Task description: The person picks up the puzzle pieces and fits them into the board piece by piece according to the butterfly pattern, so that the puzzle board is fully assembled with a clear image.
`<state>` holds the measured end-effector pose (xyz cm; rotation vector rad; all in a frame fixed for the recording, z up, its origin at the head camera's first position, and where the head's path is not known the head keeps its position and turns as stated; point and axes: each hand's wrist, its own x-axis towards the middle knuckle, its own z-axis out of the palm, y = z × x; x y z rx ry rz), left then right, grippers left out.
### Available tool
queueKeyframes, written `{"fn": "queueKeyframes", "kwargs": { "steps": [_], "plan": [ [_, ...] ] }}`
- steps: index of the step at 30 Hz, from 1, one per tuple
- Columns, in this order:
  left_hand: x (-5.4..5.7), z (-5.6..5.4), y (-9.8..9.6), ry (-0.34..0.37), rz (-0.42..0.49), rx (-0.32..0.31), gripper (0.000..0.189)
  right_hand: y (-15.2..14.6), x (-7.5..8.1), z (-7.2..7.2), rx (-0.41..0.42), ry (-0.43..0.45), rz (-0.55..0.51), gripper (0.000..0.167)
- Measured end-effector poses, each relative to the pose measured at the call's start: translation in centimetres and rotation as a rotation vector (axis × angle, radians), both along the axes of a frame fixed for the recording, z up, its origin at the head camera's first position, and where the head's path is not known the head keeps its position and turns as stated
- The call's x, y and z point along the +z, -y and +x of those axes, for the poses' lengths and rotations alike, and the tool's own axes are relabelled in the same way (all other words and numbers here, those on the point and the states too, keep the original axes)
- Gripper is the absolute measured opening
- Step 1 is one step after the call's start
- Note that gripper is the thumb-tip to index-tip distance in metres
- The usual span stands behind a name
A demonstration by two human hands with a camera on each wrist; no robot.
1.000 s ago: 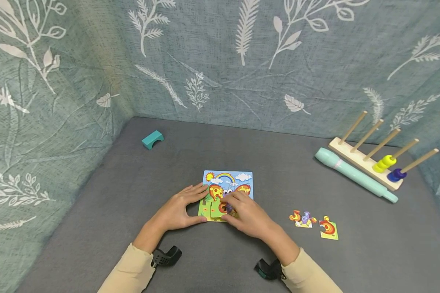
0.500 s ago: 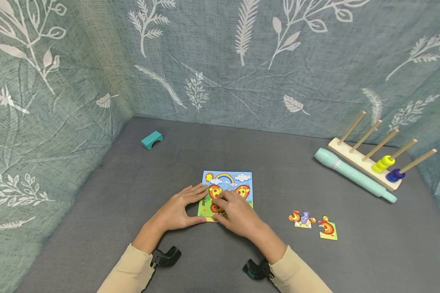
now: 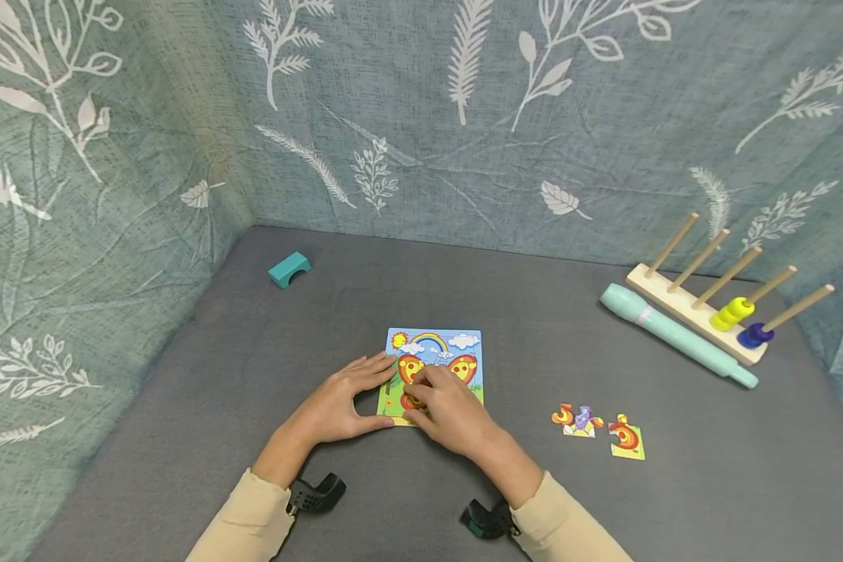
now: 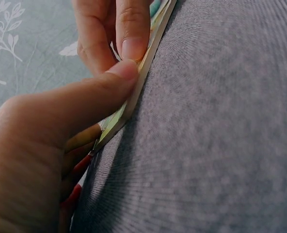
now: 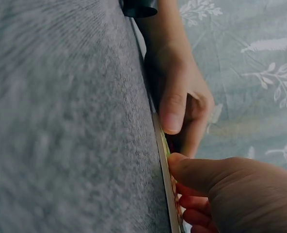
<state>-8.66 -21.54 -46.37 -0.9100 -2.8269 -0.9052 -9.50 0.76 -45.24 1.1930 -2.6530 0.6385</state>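
A square jigsaw puzzle board (image 3: 465,342) with a butterfly, sun and rainbow picture lies on the grey cloth. My left hand (image 3: 336,402) holds its near left corner, fingers along the left edge and thumb (image 4: 120,77) on the near edge. Bent over the lower part of the board, my right hand (image 3: 455,410) has thumb and fingertips on a puzzle piece (image 3: 409,402) with a red swirl, at the lower left of the picture. That hand covers the middle and lower right of the picture. Two loose puzzle pieces, one with purple (image 3: 579,421) and one with a red ring (image 3: 627,438), lie to the right.
At the far right stands a wooden peg stand (image 3: 681,300) with yellow and dark blue beads. A mint-green tube-like object (image 3: 681,337) lies in front of it. A teal arch block (image 3: 289,269) sits at the back left. Leaf-patterned curtain (image 3: 407,117) hangs behind.
My right hand has moved left with the red-swirl piece, which was lying askew and now sits lower left in the picture. The left hand has stayed at the corner.
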Motion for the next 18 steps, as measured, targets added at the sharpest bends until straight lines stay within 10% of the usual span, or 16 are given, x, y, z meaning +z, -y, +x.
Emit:
{"fn": "queueKeyframes", "kwargs": {
  "steps": [18],
  "plan": [
    [-0.5, -0.5, -1.7, 0.021, 0.069, -0.036, 0.058, 0.1, -0.4, -0.2, -0.007, 0.009, -0.016, 0.014]
  ]
}}
